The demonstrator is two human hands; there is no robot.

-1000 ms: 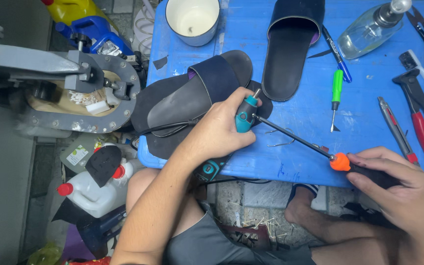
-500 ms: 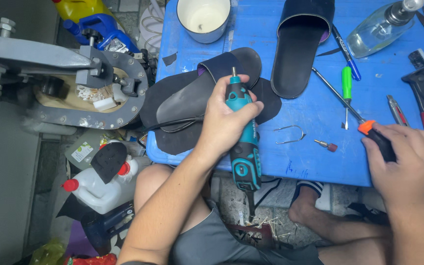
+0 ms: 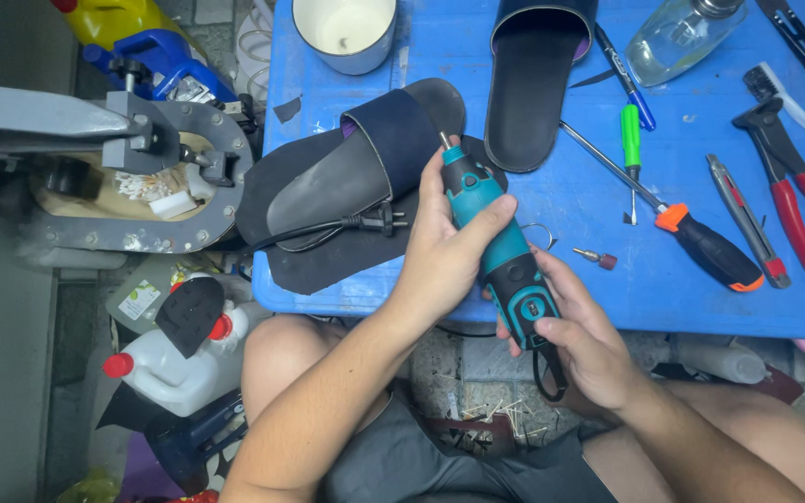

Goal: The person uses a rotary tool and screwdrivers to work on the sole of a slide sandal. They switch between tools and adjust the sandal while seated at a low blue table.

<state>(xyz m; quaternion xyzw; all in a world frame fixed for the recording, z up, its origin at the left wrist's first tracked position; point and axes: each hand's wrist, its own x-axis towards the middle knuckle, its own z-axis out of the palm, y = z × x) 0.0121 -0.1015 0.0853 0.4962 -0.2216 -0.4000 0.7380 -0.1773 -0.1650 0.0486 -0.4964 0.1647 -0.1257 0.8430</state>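
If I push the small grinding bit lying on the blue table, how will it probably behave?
The grinding bit is small, so probably light. Its thin shank and rounded head suggest it would roll, likely in a curve. It lies near the table edge, so it might fall off.

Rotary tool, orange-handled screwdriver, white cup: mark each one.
Rotary tool (image 3: 494, 244), head view, teal body.
Orange-handled screwdriver (image 3: 712, 252), head view, black grip.
White cup (image 3: 350, 54), head view, outer wall.

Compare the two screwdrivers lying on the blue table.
The orange-and-black screwdriver has a thick handle and a long bare shaft; the green screwdriver is slimmer and shorter. The orange-and-black one lies diagonally, handle toward the table's near edge; the green one lies nearly straight, tip toward the near edge. Both rest untouched on the blue table, their shafts crossing.
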